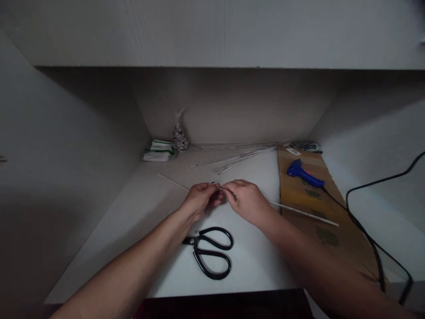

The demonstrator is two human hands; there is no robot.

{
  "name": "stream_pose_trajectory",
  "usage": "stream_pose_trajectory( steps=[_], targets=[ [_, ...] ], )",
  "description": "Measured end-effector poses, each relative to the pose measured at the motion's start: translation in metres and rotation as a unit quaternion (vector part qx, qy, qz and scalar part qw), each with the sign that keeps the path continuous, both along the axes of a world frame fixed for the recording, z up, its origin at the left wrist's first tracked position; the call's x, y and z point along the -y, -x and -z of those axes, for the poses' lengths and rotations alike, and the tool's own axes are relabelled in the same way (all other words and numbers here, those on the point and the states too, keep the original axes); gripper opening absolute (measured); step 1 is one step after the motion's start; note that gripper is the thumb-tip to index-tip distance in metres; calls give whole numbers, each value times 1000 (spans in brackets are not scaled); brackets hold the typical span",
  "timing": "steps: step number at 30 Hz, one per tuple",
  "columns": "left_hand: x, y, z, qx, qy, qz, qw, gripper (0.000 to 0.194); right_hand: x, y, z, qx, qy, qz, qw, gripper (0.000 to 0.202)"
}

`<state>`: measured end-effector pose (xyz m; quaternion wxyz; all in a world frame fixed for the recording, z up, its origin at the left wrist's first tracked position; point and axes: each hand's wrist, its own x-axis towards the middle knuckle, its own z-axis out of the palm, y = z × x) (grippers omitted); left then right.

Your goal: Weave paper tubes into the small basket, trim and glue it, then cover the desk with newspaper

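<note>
White stick: thin and straight, it runs slantwise across the middle of the work surface, one end out past the left hand, the other over the cardboard; the stretch between the hands is mostly covered, so whether it is one piece or two meeting there, I cannot tell.
Left hand: thumb and forefinger pressed together on the stick, the other fingers curled beneath.
Right hand: close beside the left, back of the hand upward, thumb and fingertips pinched on the stick.
Scissors: black loop handles below the hands, lying flat, the blades hidden by the left forearm.
Loose sticks: a thin spread beyond the hands, some reaching toward the back right.
Cardboard: a brown sheet with dark print, lying along the right side.
Glue gun: blue, on its side upon the cardboard.
Black cord: trailing from the gun and looping at the right.
Woven cone: small, upright near the back wall.
Packet: white with green bands, just left of the cone.
</note>
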<state>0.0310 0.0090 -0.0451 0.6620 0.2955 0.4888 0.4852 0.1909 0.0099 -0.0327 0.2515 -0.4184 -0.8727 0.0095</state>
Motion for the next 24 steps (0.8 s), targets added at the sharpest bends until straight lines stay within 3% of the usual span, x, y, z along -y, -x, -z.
stream_pose_trajectory(
  steps=[7,16,24],
  targets=[
    [1,0,-4,13,9,-10,1000,12,2,2,1,30,-3,18,999,18],
    [1,1,-3,18,16,-5,1000,14,2,3,-5,115,-2,-10,993,10],
    [-1,2,-3,34,25,-4,999,11,5,4,-7,111,22,-24,993,15]
  ],
)
